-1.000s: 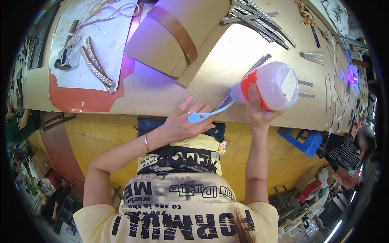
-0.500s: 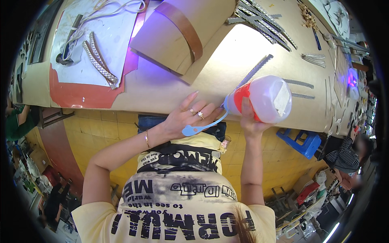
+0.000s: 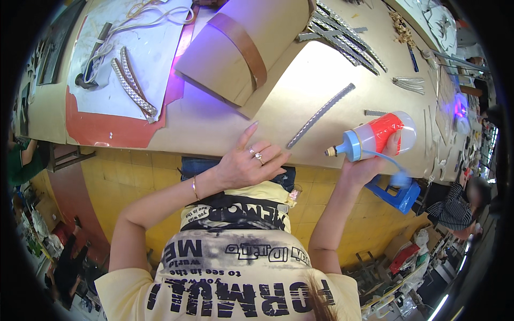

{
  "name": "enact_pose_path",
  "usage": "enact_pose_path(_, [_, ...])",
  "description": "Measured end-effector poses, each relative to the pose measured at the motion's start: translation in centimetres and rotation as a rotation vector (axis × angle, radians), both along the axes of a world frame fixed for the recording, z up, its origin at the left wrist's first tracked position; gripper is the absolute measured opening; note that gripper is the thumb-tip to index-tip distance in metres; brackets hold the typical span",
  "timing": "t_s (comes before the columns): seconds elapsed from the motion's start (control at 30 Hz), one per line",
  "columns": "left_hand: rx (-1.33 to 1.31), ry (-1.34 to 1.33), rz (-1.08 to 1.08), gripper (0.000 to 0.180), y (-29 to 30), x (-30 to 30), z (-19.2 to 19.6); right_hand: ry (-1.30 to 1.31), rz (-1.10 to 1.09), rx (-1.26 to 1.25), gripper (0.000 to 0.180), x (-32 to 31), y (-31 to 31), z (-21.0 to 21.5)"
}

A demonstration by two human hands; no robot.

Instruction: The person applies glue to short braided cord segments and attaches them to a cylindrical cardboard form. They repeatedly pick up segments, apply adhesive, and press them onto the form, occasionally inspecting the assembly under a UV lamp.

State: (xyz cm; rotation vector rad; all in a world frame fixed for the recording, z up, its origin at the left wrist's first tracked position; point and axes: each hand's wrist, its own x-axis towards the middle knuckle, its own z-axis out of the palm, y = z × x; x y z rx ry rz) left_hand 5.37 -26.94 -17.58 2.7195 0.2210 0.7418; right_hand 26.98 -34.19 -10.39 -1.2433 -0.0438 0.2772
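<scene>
While I have the right hand [image 3: 369, 167] at the near edge of the table [image 3: 206, 134], its fingers are wrapped around the red-banded squeeze bottle [image 3: 383, 134]. The bottle's long axis runs nearly crosswise, its blue-collared nozzle [image 3: 332, 152] pointing left and slightly back toward the wearer, its base right and a little farther off. Half a second ago I saw that base facing the camera and the body overlapping the grey braided strip [image 3: 322, 115]; now it lies well clear to the right, its blue cap strap [image 3: 399, 178] swung rightward too. My left hand [image 3: 249, 165] has its fingers loosely spread, just beside the strip's near end.
</scene>
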Motion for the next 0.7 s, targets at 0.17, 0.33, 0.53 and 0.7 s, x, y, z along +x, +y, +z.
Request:
enact_pose_path(0.17, [-0.003,0.014,0.065,0.04,-0.1,0.3,0.1,-0.259,-0.01,-0.149,0.051,0.5,1.0,-0.4])
enact_pose_path(0.33, [0.051,0.035,0.098,0.039,-0.2,0.4,0.0,-0.734,-0.042,-0.382,0.057,0.7,2.3,-2.2])
enact_pose_path(0.53, [0.094,0.058,0.103,0.039,-0.2,0.4,0.0,-0.981,-0.035,-0.366,0.06,0.9,2.2,-4.0])
enact_pose_path(0.7, [0.108,0.087,0.112,0.039,-0.8,0.1,0.2,-0.985,0.009,-0.372,0.054,0.3,1.0,-4.3])
